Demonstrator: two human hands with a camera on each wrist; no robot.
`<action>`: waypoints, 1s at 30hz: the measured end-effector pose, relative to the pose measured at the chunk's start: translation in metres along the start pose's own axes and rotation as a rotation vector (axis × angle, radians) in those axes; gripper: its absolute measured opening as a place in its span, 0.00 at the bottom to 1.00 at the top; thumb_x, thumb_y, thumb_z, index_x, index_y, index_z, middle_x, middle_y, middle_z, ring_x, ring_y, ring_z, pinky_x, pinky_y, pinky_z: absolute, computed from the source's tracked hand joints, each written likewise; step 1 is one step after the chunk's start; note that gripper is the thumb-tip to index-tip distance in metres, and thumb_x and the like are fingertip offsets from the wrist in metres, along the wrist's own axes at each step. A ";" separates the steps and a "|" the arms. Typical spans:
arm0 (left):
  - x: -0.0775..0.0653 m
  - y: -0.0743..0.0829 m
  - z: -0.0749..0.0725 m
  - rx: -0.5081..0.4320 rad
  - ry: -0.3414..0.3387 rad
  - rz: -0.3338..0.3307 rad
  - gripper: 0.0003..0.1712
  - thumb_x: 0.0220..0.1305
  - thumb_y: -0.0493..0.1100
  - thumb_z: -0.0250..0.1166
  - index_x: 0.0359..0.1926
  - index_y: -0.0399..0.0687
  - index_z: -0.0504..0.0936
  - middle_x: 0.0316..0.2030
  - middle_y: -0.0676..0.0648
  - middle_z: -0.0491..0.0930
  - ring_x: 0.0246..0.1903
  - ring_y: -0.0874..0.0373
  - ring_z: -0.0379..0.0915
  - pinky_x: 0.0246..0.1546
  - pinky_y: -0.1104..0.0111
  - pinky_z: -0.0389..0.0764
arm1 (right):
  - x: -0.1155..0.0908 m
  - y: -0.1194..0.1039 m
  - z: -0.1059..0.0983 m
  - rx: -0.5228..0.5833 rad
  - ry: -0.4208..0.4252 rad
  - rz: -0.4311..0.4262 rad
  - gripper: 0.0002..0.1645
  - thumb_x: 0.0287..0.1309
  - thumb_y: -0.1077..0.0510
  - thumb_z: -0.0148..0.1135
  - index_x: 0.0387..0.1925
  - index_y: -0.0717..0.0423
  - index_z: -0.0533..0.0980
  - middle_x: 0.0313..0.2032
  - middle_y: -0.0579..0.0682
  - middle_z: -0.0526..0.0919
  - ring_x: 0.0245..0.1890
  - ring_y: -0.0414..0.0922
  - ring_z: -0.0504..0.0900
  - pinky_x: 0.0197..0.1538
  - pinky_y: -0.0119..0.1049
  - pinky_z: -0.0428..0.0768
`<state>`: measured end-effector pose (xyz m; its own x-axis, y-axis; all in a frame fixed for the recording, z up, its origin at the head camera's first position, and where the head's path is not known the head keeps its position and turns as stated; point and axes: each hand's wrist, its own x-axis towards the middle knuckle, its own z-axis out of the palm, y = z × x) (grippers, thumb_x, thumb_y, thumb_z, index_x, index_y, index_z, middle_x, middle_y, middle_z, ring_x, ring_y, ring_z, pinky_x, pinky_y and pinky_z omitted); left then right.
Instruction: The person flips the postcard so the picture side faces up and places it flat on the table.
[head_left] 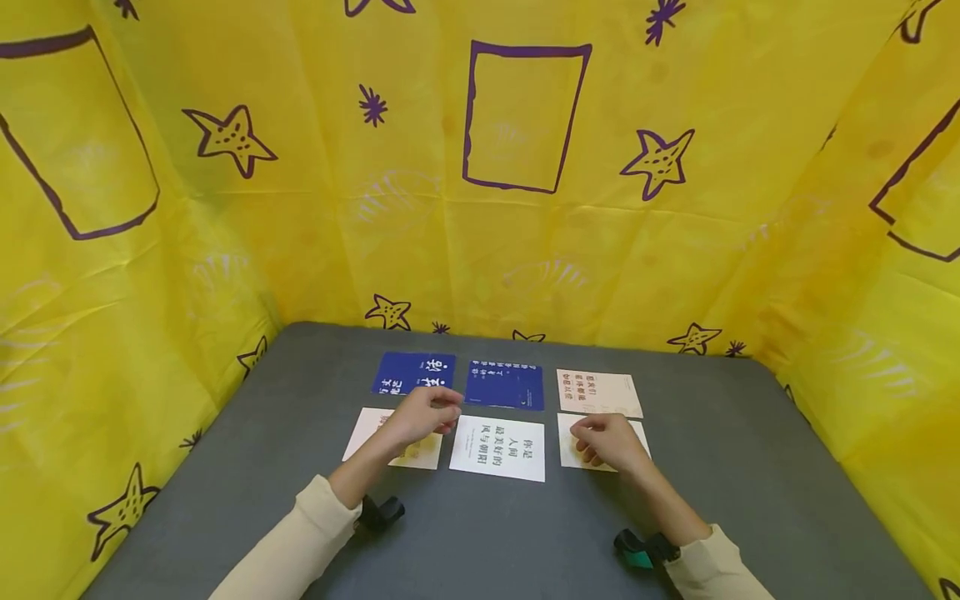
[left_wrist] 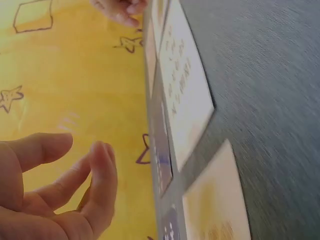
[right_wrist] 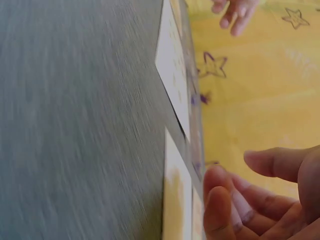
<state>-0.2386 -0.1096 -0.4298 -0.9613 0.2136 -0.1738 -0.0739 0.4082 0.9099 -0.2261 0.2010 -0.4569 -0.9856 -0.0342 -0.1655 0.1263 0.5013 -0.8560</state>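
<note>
My left hand [head_left: 426, 414] is held above the front-left pale card [head_left: 360, 429], fingers loosely bent, with a gap between thumb and fingertips [left_wrist: 102, 155] in the left wrist view. Above the front-right white card [head_left: 568, 454] hovers my right hand [head_left: 611, 440], its thumb [right_wrist: 265, 161] apart from the bent fingers and nothing between them. Between the hands lies a white card [head_left: 497, 448] with dark Chinese writing. Behind the front cards are a left blue card [head_left: 390, 371], a middle blue card [head_left: 504, 392] and a pale pink card [head_left: 611, 392], making two rows.
All the cards lie flat on a dark grey table [head_left: 480, 542]. A yellow cloth [head_left: 420, 225] with purple stars and box outlines rises behind the table and along both sides. Black straps circle both wrists below cream sleeves [head_left: 300, 533].
</note>
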 end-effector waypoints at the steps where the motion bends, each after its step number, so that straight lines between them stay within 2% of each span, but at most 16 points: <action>1: 0.002 0.002 0.002 0.002 -0.009 0.006 0.18 0.66 0.36 0.60 0.56 0.34 0.78 0.45 0.38 0.82 0.39 0.46 0.81 0.43 0.59 0.84 | 0.000 0.001 -0.006 -0.019 0.000 -0.001 0.13 0.61 0.61 0.60 0.39 0.70 0.81 0.21 0.51 0.81 0.18 0.42 0.77 0.24 0.34 0.80; 10: 0.014 0.019 0.036 -0.005 -0.112 0.078 0.19 0.67 0.38 0.60 0.56 0.32 0.77 0.47 0.38 0.81 0.43 0.41 0.79 0.44 0.60 0.84 | -0.004 0.007 -0.043 -0.112 0.010 0.027 0.18 0.63 0.56 0.60 0.43 0.71 0.80 0.29 0.57 0.84 0.25 0.45 0.79 0.29 0.37 0.80; 15: 0.021 0.029 0.056 -0.008 -0.140 0.089 0.19 0.66 0.38 0.61 0.55 0.32 0.78 0.46 0.38 0.81 0.45 0.39 0.79 0.44 0.58 0.84 | -0.006 0.012 -0.061 -0.166 0.028 0.028 0.20 0.64 0.55 0.59 0.44 0.71 0.79 0.32 0.61 0.84 0.27 0.46 0.80 0.30 0.37 0.80; 22: 0.028 0.038 0.089 0.014 -0.182 0.085 0.19 0.63 0.38 0.63 0.54 0.33 0.79 0.44 0.40 0.81 0.43 0.44 0.80 0.44 0.57 0.83 | -0.008 0.018 -0.081 -0.222 0.050 0.046 0.22 0.65 0.54 0.58 0.46 0.73 0.78 0.30 0.58 0.82 0.28 0.46 0.78 0.30 0.37 0.79; 27: 0.032 0.041 0.110 0.019 -0.192 0.083 0.19 0.62 0.37 0.64 0.52 0.33 0.80 0.42 0.40 0.82 0.41 0.44 0.80 0.41 0.59 0.83 | -0.010 0.023 -0.087 -0.241 0.041 0.060 0.21 0.65 0.55 0.58 0.46 0.72 0.78 0.29 0.57 0.83 0.27 0.45 0.78 0.29 0.36 0.79; 30: 0.033 0.042 0.121 0.050 -0.162 0.072 0.19 0.61 0.38 0.65 0.52 0.34 0.80 0.43 0.40 0.81 0.41 0.48 0.79 0.37 0.63 0.81 | -0.011 0.026 -0.089 -0.272 0.032 0.066 0.21 0.66 0.54 0.57 0.46 0.71 0.78 0.31 0.57 0.84 0.28 0.45 0.79 0.29 0.36 0.79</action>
<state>-0.2416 0.0215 -0.4428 -0.9080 0.3823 -0.1715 0.0105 0.4299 0.9028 -0.2220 0.2910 -0.4336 -0.9798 0.0313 -0.1977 0.1601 0.7154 -0.6802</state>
